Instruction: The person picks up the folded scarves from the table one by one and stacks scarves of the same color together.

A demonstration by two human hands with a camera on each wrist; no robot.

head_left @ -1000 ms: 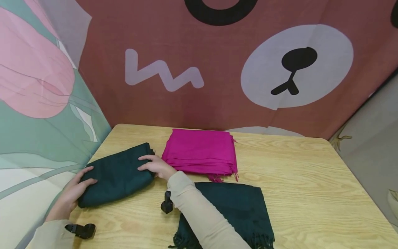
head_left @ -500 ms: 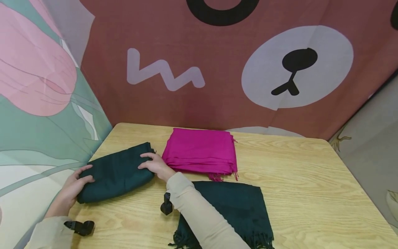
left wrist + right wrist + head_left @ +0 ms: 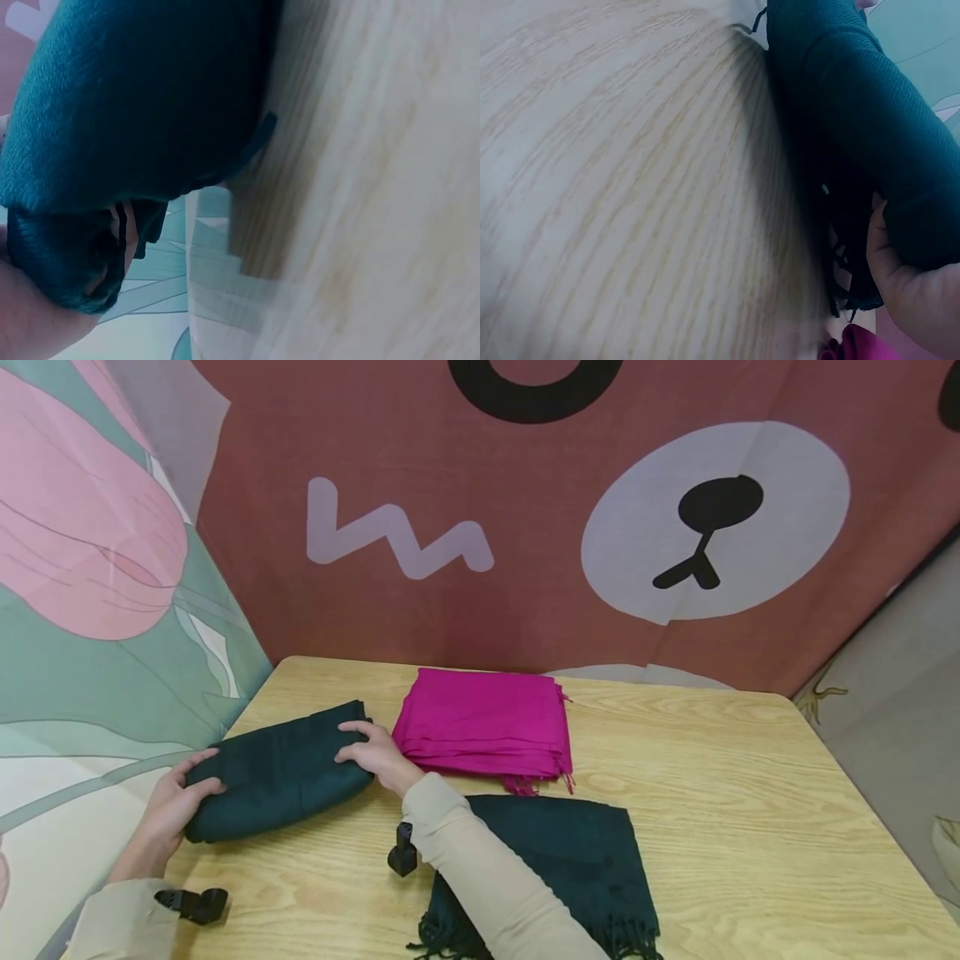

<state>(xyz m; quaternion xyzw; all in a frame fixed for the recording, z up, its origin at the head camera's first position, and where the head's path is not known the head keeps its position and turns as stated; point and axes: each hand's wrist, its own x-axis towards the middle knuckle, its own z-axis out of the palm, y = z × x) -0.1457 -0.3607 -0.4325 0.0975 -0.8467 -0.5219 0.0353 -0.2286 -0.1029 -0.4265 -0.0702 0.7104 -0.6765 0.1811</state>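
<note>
A folded dark green scarf (image 3: 277,781) is held by its two ends at the left of the table, its near edge thick and rounded. My left hand (image 3: 168,814) grips the left end, thumb and fingers on top. At the right end, my right hand (image 3: 381,755) pinches the cloth with the thumb near the front. In the right wrist view, dark fringe hangs under the scarf (image 3: 870,120), and the thumb of my right hand (image 3: 915,292) lies against the fold. The left wrist view shows the scarf (image 3: 142,105) above the table, part of my left hand (image 3: 37,315) around its end.
A folded magenta scarf (image 3: 483,722) with fringe lies at the table's back, just right of my right hand. Another dark green fringed scarf (image 3: 570,860) lies at the front, partly under my right forearm. The wooden table (image 3: 750,818) meets printed cloth walls behind and left.
The held green scarf has shifted slightly up and away, its left end most, with both hands moving along. The magenta scarf and the other green scarf stay in place.
</note>
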